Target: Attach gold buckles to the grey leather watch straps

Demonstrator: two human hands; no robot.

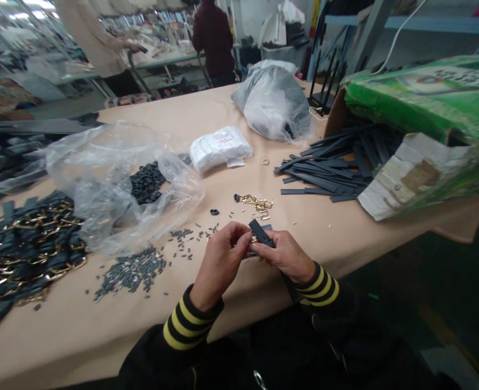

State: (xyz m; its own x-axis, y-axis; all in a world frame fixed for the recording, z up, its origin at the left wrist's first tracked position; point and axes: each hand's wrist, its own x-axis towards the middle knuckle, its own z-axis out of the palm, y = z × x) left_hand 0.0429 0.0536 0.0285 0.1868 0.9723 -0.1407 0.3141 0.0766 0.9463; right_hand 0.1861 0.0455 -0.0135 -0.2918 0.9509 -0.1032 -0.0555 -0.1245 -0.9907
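Dark flat strap (260,234) at lower centre of frame, above the table's near edge, slanting between the two hands; right hand (290,255) closed on it, thumb and fingers pinching; left hand (226,250) curled closed, thumb drawn to the fingertips at the strap's left side, a glint of gold-coloured metal there; exactly what the left fingertips grip cannot be told. Just beyond the hands, gold-coloured rectangular rings (259,203) in a loose cluster, a small black loop (236,198) at its left end; another black looped piece (214,212) further left; single gold-coloured ring (266,162) higher up, near centre. Left of the hands, heap of small dark pieces (136,271), some scattered toward centre; above it, open clear plastic bag (101,184) with black loops (148,183); far left, pile of black straps with gold-coloured hardware (24,249). Upper centre, white wrapped packet (221,148) and tied translucent bag (277,103); right, dark strips (328,170) spilling from green-covered carton (426,92); black router (321,101) behind; brown-covered table (174,109) beneath; two persons standing, upper left and upper centre.
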